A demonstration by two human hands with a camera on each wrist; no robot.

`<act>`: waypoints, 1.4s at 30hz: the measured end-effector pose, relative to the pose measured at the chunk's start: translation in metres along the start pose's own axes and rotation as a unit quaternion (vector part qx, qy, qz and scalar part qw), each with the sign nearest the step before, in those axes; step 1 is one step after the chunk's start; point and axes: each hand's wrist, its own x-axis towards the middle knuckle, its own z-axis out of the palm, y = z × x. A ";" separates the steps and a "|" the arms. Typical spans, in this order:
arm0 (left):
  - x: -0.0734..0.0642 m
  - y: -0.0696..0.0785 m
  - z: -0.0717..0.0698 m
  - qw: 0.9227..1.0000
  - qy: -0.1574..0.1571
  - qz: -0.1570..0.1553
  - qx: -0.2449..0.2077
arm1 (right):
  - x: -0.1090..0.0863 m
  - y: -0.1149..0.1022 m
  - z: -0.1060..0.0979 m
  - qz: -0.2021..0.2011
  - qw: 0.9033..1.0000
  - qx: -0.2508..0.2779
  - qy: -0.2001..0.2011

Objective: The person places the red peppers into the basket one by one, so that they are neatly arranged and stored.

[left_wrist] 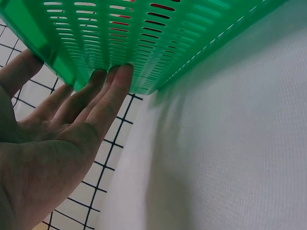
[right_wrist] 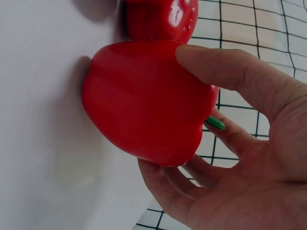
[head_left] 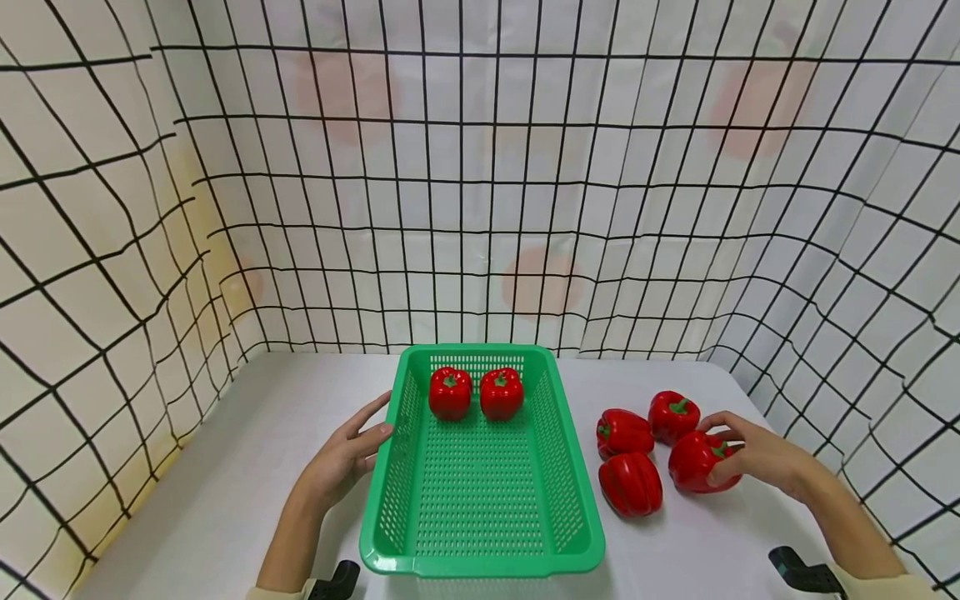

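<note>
A green plastic basket with slotted walls stands mid-table, holding two red bell peppers, a left one and a right one, at its far end. Against the basket's left side, my left hand rests with fairly straight fingers; in the left wrist view the fingertips touch the slotted wall. To the right, my right hand grips a red bell pepper with a green stem. The right wrist view shows the thumb on one side of this pepper and fingers on the other.
Beside the gripped pepper lie three more red bell peppers: one upright behind, one on its side, one nearer the front. Black wire mesh over white sheeting encloses the white table at the back and sides.
</note>
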 end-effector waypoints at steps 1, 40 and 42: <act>0.000 0.000 0.000 1.000 0.000 0.000 0.002 | 0.000 -0.001 0.000 0.001 1.000 -0.003 0.002; 0.000 0.000 0.000 1.000 0.002 0.003 -0.003 | -0.013 -0.005 0.009 -0.003 0.999 0.022 -0.030; 0.000 0.000 0.000 1.000 0.004 0.002 -0.003 | -0.013 -0.005 0.010 -0.004 0.999 0.021 -0.029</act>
